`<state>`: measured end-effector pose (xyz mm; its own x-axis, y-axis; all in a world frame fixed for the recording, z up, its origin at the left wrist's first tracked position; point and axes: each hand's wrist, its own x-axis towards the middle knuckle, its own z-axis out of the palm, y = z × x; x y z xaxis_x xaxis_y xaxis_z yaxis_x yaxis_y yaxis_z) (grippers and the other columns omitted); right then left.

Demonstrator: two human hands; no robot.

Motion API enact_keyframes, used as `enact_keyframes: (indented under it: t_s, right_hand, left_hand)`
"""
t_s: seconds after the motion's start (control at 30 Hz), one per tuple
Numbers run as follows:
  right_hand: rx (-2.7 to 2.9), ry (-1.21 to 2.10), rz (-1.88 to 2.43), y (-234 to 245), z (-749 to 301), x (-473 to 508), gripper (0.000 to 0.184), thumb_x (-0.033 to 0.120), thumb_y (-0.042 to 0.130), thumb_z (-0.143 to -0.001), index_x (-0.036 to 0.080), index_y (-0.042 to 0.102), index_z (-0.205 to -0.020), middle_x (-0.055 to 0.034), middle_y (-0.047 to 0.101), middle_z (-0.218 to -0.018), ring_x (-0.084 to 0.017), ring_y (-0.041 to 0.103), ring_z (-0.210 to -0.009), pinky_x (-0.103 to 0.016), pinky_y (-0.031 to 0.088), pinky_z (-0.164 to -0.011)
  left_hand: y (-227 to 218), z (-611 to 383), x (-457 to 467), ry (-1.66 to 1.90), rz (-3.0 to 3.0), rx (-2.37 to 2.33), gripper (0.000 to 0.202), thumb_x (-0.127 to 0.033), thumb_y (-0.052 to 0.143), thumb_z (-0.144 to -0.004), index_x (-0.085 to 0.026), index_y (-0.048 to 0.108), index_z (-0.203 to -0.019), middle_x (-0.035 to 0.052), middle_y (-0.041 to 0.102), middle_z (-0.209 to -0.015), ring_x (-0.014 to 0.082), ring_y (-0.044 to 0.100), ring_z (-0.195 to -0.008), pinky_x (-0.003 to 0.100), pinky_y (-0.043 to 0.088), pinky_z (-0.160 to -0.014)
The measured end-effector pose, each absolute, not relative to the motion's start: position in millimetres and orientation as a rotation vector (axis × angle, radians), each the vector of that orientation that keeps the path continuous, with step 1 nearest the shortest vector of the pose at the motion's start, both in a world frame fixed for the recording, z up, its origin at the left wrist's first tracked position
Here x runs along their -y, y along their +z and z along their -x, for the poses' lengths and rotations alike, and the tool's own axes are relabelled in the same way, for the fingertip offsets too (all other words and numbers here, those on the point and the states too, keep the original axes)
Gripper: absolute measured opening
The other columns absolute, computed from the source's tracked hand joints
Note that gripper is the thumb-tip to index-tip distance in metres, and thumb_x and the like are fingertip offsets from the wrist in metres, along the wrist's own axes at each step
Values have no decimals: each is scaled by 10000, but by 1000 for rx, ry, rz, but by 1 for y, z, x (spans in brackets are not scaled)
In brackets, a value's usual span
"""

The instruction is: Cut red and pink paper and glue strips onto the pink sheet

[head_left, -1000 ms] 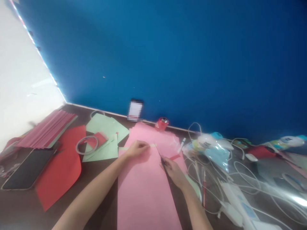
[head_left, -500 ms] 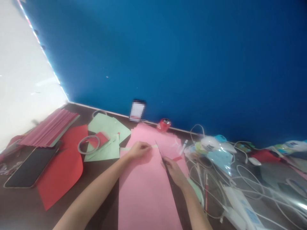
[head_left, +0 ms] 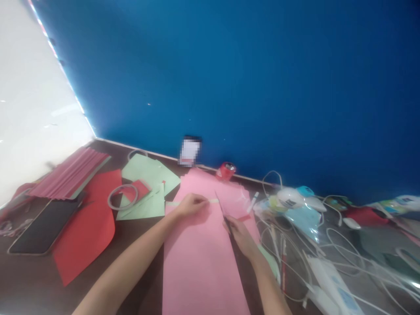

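Observation:
A long pink paper sheet (head_left: 200, 262) lies in front of me, over more pink paper (head_left: 197, 179). A narrow pale strip (head_left: 170, 203) crosses it. My left hand (head_left: 193, 204) is closed at the strip, fingertips pinched near its right part; the exact grip is blurred. On the right, my right hand (head_left: 239, 232) is closed around what look like dark scissors (head_left: 221, 205). Their thin blade points away from me, beside the strip's right end and the sheet's right edge. The handle is mostly hidden by the fingers.
Left are red paper (head_left: 88, 245), green paper (head_left: 147, 208), a tape ring (head_left: 122, 197), a dark phone (head_left: 46, 227) and pink folded strips (head_left: 70, 173). A red roll (head_left: 226, 171) stands by the blue wall (head_left: 229, 87). Right lie tangled white cables (head_left: 341, 236) and a power strip (head_left: 331, 284).
The whole view has shifted slightly, so things appear a little farther right. Both hands keep nearly the same pose beside the strip and the sheet's edge.

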<state>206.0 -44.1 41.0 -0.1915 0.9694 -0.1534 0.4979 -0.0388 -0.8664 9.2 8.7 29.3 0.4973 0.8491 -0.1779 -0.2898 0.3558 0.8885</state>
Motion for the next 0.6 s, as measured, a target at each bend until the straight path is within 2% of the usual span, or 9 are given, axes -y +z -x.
enact_keyframes:
  t_s: [0.33, 0.6]
  right_hand:
    - [1752, 1182, 1531, 41, -210, 40, 428, 557, 467, -807, 156, 614, -829, -51, 636, -787, -220, 567, -776, -322, 465, -733]
    - [1715, 1210, 1521, 39, -206, 39, 425, 560, 486, -791, 169, 629, -873, -61, 652, -820, -247, 576, -824, -339, 471, -749]
  left_hand:
    - [32, -10, -8, 822, -965, -795, 398, -373, 643, -659, -181, 322, -523, -39, 297, -523, 63, 321, -455, 210, 231, -412]
    - [31, -7, -9, 823, -1022, -859, 388, -369, 631, -645, -183, 316, -519, -36, 289, -536, 65, 316, -469, 209, 222, -412]
